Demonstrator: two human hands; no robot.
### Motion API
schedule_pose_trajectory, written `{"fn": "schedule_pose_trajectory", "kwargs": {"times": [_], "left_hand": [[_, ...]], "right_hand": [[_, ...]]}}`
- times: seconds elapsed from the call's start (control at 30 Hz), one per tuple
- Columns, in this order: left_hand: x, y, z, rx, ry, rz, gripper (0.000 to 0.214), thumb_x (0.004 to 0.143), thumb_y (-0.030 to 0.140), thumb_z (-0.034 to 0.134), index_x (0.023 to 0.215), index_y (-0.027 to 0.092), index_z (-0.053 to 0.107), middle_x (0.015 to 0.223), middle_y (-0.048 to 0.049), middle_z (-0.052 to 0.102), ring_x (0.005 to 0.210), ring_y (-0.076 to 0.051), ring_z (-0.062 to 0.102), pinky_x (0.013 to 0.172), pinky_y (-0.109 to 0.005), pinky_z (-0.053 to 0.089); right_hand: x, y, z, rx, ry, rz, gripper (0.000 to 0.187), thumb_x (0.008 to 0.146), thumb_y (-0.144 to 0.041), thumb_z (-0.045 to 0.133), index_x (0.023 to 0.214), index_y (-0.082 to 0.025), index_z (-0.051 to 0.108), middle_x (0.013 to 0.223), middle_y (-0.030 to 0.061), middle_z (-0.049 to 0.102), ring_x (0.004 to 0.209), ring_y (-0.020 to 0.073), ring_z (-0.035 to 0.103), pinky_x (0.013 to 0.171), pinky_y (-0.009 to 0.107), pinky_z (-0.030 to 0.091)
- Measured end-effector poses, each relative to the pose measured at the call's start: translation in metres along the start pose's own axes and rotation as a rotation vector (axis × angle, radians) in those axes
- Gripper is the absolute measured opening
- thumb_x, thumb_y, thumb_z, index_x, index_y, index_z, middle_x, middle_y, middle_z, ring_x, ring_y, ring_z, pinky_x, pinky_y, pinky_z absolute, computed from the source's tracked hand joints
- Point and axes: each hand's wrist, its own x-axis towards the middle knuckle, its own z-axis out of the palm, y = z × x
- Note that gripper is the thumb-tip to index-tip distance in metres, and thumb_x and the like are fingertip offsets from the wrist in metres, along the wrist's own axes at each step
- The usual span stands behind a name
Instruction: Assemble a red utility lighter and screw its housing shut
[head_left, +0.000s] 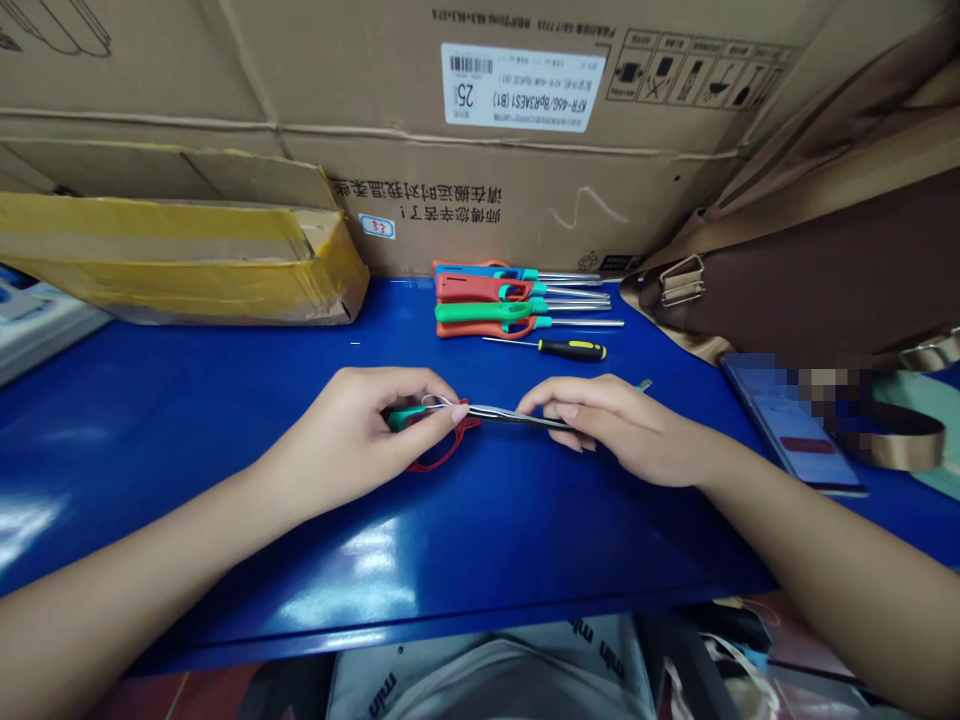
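Note:
Over the blue table both my hands hold one long gas lighter with a green and red handle and a thin metal tube. My left hand is closed around the handle end, where a red trigger loop hangs below the fingers. My right hand pinches the metal tube, whose tip sticks out past the hand. Behind them lies a row of similar lighters in red, green and blue, and a yellow-and-black screwdriver just in front of that row.
Large cardboard boxes stand along the back. A flattened box wrapped in yellow tape lies at the left. A brown bag and a phone sit at the right.

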Motion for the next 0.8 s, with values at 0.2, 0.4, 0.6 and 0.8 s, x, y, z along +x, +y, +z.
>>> {"fn": "schedule_pose_trajectory", "kwargs": {"times": [0.2,0.4,0.6,0.8], "left_hand": [[0.000,0.002,0.000,-0.057,0.022,-0.039,0.026,0.094,0.046,0.070,0.093,0.021,0.079,0.078,0.0005,0.075,0.065,-0.013,0.063,0.057,-0.021,0.046],[0.000,0.002,-0.002,-0.100,0.083,-0.063,0.026,0.091,0.048,0.073,0.090,0.022,0.078,0.076,0.0022,0.074,0.063,-0.012,0.061,0.055,-0.019,0.046],[0.000,0.001,-0.002,-0.088,0.115,-0.082,0.028,0.091,0.050,0.073,0.088,0.022,0.077,0.070,0.0038,0.070,0.056,-0.010,0.054,0.051,-0.021,0.041],[-0.003,0.004,-0.003,0.110,0.235,0.102,0.020,0.096,0.039,0.069,0.089,0.022,0.075,0.074,0.0039,0.073,0.061,-0.011,0.060,0.058,-0.023,0.045]], "right_hand": [[0.001,0.001,-0.007,0.216,0.000,-0.015,0.038,0.098,-0.021,0.041,0.126,-0.014,0.066,0.076,0.0012,0.065,0.063,0.0138,0.051,0.061,0.026,0.044],[0.000,-0.003,-0.022,0.217,0.081,0.043,0.038,0.091,-0.017,0.044,0.119,-0.014,0.071,0.086,0.0058,0.074,0.071,0.0157,0.064,0.066,0.027,0.054],[-0.003,-0.004,-0.026,0.127,0.091,0.046,0.025,0.090,-0.017,0.060,0.112,-0.016,0.070,0.085,0.0029,0.075,0.076,0.0158,0.070,0.069,0.028,0.060],[-0.002,-0.001,-0.021,0.049,0.089,-0.068,0.025,0.090,-0.013,0.063,0.114,-0.015,0.068,0.085,0.0024,0.074,0.074,0.0141,0.070,0.069,0.027,0.063]]}}
